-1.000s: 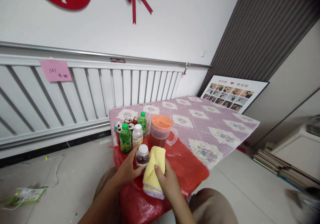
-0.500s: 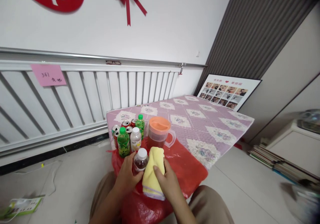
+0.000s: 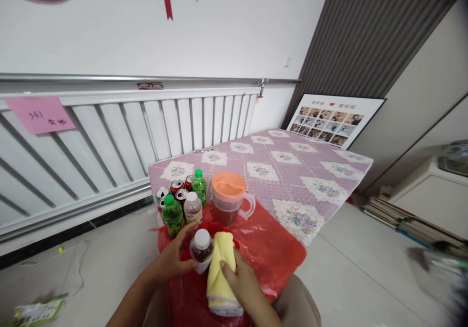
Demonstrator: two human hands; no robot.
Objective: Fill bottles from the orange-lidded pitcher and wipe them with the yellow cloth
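A small bottle with a white cap and dark contents [image 3: 202, 251] stands in front of me on red plastic sheeting [image 3: 270, 244]. My left hand [image 3: 177, 256] curves around its left side, fingers and thumb apart; the thumb tip is at the bottle, and a gap shows by the palm. My right hand [image 3: 243, 278] grips a folded yellow towel [image 3: 221, 273] with a pale purple edge, just right of the bottle. Behind them stands a clear pitcher [image 3: 224, 210] with an orange lid and brownish liquid. A white-capped bottle with a pale label [image 3: 193, 210] is just beyond my left fingertips.
Green-capped bottles [image 3: 173, 217] and several opened drink cans [image 3: 177, 186] cluster at the left. All stand near the corner of a surface with a purple patterned cover [image 3: 263, 171]. A white radiator [image 3: 127, 127] runs along the wall, and a photo board [image 3: 329, 120] leans at the back right.
My left hand has loosened around the dark bottle, leaving a gap beside the palm. The towel remains in my right hand, slightly lower. The whole view has shifted a little.
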